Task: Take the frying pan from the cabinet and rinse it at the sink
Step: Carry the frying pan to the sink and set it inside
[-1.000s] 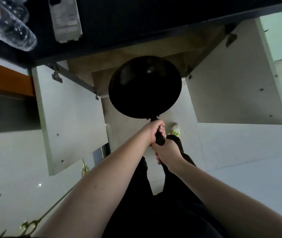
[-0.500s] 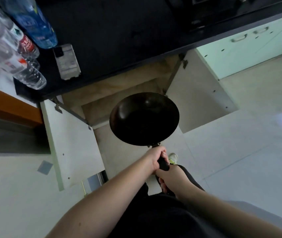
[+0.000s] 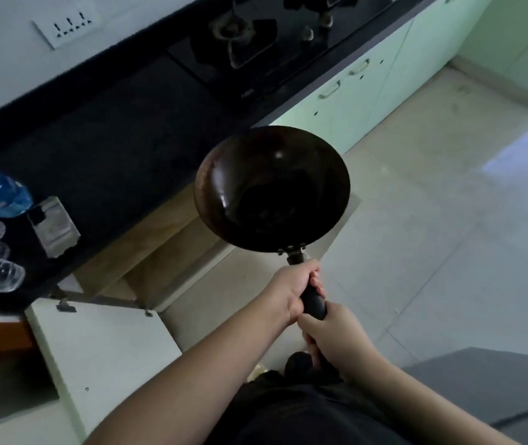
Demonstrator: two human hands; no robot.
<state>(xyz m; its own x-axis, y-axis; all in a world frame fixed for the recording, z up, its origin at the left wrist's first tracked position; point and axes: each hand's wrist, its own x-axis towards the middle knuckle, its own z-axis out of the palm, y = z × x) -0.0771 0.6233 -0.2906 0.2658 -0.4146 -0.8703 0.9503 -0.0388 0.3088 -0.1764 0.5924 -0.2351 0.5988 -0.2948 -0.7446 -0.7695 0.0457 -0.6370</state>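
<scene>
Both fists clamp the frying pan's [image 3: 272, 189] black handle, left hand [image 3: 291, 292] nearer the bowl, right hand [image 3: 333, 332] at the butt; pan held in air, handle-to-bowl axis pointing away toward the counter [image 3: 111, 133], no sink in view.

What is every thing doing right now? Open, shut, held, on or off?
Frying pan: out of the cabinet, held in the air, empty.
Left hand: grips the pan handle.
Right hand: grips the handle's end.
Cabinet door: open.
Green cupboard doors: closed.
Stove burner: no flame visible.
</scene>
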